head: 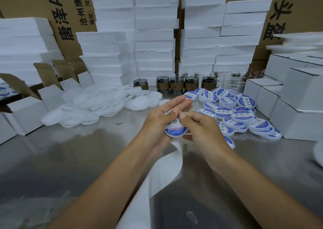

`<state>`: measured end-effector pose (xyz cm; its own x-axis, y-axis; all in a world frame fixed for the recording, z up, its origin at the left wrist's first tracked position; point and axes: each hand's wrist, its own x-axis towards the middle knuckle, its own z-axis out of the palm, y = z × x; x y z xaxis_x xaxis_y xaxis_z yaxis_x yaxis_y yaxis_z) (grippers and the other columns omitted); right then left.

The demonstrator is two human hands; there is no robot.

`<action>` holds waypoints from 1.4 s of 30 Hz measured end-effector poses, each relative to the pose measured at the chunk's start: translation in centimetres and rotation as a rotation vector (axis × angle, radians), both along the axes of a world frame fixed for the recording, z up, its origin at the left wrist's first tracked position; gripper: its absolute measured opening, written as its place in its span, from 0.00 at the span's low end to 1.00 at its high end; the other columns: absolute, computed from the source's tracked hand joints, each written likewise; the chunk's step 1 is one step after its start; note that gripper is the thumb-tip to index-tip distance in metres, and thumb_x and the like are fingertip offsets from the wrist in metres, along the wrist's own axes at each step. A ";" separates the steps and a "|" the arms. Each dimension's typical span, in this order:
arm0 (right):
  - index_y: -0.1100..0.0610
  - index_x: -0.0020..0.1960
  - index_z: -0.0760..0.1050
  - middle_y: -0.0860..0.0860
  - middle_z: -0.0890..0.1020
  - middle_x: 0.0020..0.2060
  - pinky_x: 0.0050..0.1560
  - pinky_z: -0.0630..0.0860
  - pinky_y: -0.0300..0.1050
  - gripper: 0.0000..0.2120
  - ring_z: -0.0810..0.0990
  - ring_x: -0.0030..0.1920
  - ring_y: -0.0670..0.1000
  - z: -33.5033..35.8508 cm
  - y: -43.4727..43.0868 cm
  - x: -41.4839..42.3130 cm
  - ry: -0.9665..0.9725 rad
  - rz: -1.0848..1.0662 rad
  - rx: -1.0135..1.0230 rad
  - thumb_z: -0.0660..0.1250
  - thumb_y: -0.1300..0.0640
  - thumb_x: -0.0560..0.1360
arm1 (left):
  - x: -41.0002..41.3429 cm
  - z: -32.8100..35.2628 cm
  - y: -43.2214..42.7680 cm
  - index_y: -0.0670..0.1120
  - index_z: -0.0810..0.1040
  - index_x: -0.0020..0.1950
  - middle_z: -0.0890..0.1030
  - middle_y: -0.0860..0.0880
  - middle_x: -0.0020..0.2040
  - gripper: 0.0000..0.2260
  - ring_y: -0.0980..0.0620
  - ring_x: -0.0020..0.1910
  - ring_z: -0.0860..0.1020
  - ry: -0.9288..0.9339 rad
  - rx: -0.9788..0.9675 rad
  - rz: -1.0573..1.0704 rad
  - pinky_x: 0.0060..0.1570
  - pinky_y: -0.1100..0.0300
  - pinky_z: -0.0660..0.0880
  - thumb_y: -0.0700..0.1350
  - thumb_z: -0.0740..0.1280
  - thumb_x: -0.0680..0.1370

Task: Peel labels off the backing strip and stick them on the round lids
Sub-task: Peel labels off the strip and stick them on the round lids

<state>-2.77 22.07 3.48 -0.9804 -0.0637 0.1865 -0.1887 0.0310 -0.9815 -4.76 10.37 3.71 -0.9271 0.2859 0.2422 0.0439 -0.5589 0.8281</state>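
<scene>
My left hand [162, 117] holds a round white lid [174, 130] above the middle of the steel table, its thumb across the blue and white label on the lid. My right hand [201, 125] pinches something small at the lid's upper edge with thumb and forefinger; what it is cannot be made out. The white backing strip [162, 174] hangs from under my hands and curls down toward me. A heap of plain lids [94, 104] lies at the left. Labelled lids [239, 113] are piled at the right.
The steel table [70, 150] reflects light. Open white cartons [26, 113] stand at the left, closed white boxes [297, 106] at the right. Glass jars with brown bands [176, 84] line the back, before stacked white foam blocks [153, 36] and cardboard boxes.
</scene>
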 end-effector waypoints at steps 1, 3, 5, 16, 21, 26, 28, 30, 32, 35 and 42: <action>0.48 0.45 0.80 0.42 0.84 0.36 0.41 0.77 0.36 0.08 0.82 0.40 0.40 0.0 0.0 -0.1 -0.008 0.013 0.002 0.63 0.54 0.77 | 0.0 0.0 -0.1 0.44 0.77 0.56 0.84 0.48 0.52 0.15 0.53 0.54 0.81 0.001 0.007 -0.005 0.49 0.59 0.79 0.36 0.62 0.71; 0.49 0.47 0.80 0.44 0.85 0.38 0.43 0.78 0.36 0.08 0.82 0.41 0.43 0.0 0.1 -0.1 -0.013 0.035 0.004 0.63 0.55 0.77 | 0.0 0.1 -0.2 0.44 0.77 0.57 0.84 0.48 0.52 0.16 0.54 0.53 0.81 0.004 0.019 -0.014 0.48 0.59 0.80 0.38 0.64 0.70; 0.50 0.46 0.80 0.45 0.85 0.37 0.39 0.76 0.33 0.08 0.82 0.39 0.41 0.0 0.1 -0.1 0.006 0.039 -0.003 0.62 0.56 0.78 | -0.1 0.0 -0.2 0.44 0.77 0.57 0.84 0.49 0.52 0.16 0.53 0.53 0.82 0.011 0.018 -0.006 0.49 0.59 0.80 0.38 0.64 0.69; 0.55 0.44 0.78 0.43 0.82 0.29 0.31 0.72 0.28 0.04 0.80 0.31 0.37 -0.2 0.5 -0.5 0.073 -0.195 -0.153 0.66 0.56 0.75 | -0.4 -1.0 0.1 0.47 0.78 0.44 0.84 0.51 0.39 0.02 0.53 0.40 0.81 0.115 -0.419 0.298 0.44 0.60 0.76 0.44 0.67 0.75; 0.53 0.41 0.77 0.45 0.82 0.29 0.29 0.70 0.26 0.05 0.79 0.29 0.39 -0.1 0.3 -0.2 0.084 -0.163 -0.093 0.66 0.56 0.75 | -0.2 -0.8 0.0 0.46 0.79 0.48 0.84 0.51 0.39 0.07 0.57 0.38 0.81 0.099 -0.405 0.337 0.37 0.65 0.74 0.47 0.68 0.73; 0.54 0.42 0.77 0.47 0.82 0.31 0.29 0.71 0.28 0.03 0.78 0.27 0.38 -0.2 0.4 -0.4 0.121 -0.248 -0.146 0.67 0.56 0.75 | 0.0 -0.6 0.4 0.42 0.77 0.56 0.84 0.47 0.46 0.11 0.55 0.42 0.82 0.115 -0.443 0.299 0.43 0.62 0.78 0.38 0.70 0.74; 0.54 0.44 0.77 0.47 0.82 0.31 0.30 0.71 0.29 0.01 0.78 0.27 0.39 -0.4 0.4 -0.5 0.136 -0.259 -0.164 0.68 0.57 0.75 | 0.1 -0.6 0.4 0.41 0.76 0.58 0.84 0.46 0.47 0.13 0.55 0.42 0.82 0.121 -0.447 0.297 0.43 0.64 0.78 0.37 0.69 0.74; 0.50 0.46 0.75 0.48 0.82 0.31 0.32 0.71 0.29 0.03 0.79 0.29 0.41 -0.5 0.5 -0.5 0.180 -0.284 -0.150 0.68 0.57 0.74 | 0.1 -0.6 0.4 0.41 0.75 0.58 0.83 0.48 0.46 0.12 0.57 0.40 0.81 0.126 -0.456 0.312 0.41 0.66 0.77 0.37 0.68 0.75; 0.48 0.47 0.73 0.48 0.82 0.31 0.33 0.71 0.30 0.06 0.80 0.30 0.41 -0.5 0.5 -0.4 0.244 -0.310 -0.106 0.67 0.58 0.75 | 0.1 -0.6 0.3 0.42 0.76 0.58 0.83 0.49 0.45 0.12 0.58 0.38 0.81 0.125 -0.462 0.329 0.40 0.67 0.76 0.37 0.68 0.75; 0.48 0.45 0.73 0.47 0.82 0.31 0.33 0.72 0.32 0.07 0.79 0.30 0.42 -0.4 0.5 -0.4 0.302 -0.321 -0.071 0.66 0.60 0.75 | 0.1 -0.6 0.3 0.41 0.76 0.59 0.83 0.49 0.46 0.13 0.57 0.40 0.81 0.127 -0.467 0.338 0.41 0.67 0.77 0.37 0.68 0.75; 0.48 0.45 0.73 0.48 0.83 0.33 0.30 0.70 0.32 0.06 0.79 0.29 0.41 -0.5 0.7 -0.5 0.280 -0.327 -0.100 0.66 0.59 0.75 | 0.5 -0.5 0.4 0.42 0.72 0.63 0.83 0.48 0.49 0.20 0.54 0.46 0.82 0.147 -0.498 0.292 0.47 0.66 0.78 0.33 0.71 0.72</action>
<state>-3.25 22.81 2.97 -0.8565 0.2736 0.4376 -0.4443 0.0405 -0.8950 -4.23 10.79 3.17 -0.9516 0.1359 0.2758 0.2711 -0.0526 0.9611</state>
